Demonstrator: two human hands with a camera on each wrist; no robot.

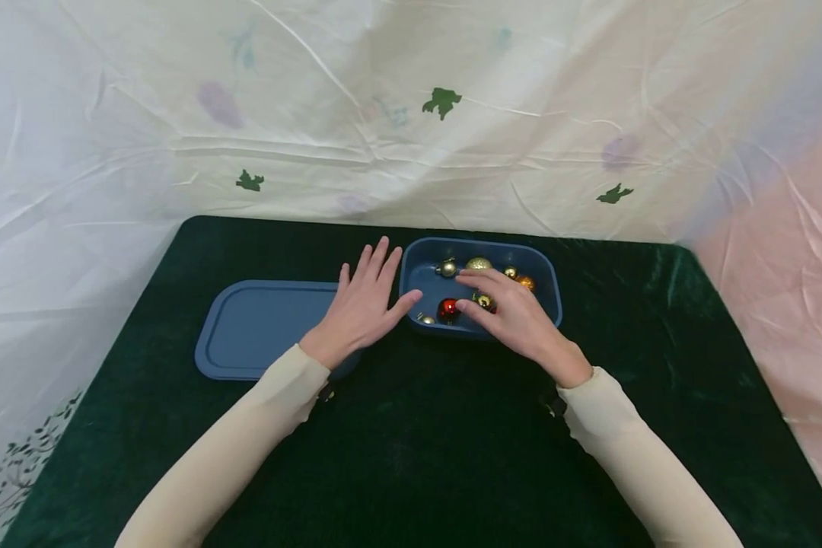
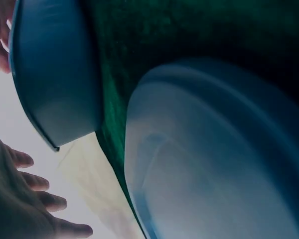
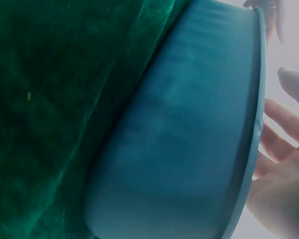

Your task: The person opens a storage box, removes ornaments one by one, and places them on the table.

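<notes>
While viewed from the head camera: blue box [image 1: 551,293] on dark green velvet tablecloth [image 1: 411,441], lid off. Matching blue lid [image 1: 256,327] flat on cloth just left of box, rim up.

Inside box: several small ornament balls. Red ball [image 1: 447,308] near front wall, gold ball [image 1: 479,264] toward back, orange ball [image 1: 526,282] at right, silver ball [image 1: 447,268] at back left, small gold one [image 1: 426,319] at front left corner.

Left hand [image 1: 363,308]: palm down, fingers straight and spread, lying across right edge of lid, thumb tip touching left front rim of box. Holding nothing.

Right hand [image 1: 514,316]: reaching over front rim into box, fingers extended and only lightly bent, thumb tip just beside red ball, index pointing toward gold ball. One small gold-and-dark ball [image 1: 483,301] partly under fingers. No closed pinch visible on any ball.

Left wrist view: lid close and blurred, box outer wall above, spread fingers at lower left.

Right wrist view: box outer wall filling frame, relaxed fingers beyond rim; contents hidden.

Background: white creased sheet [image 1: 411,114] with green leaf prints behind table.
</notes>
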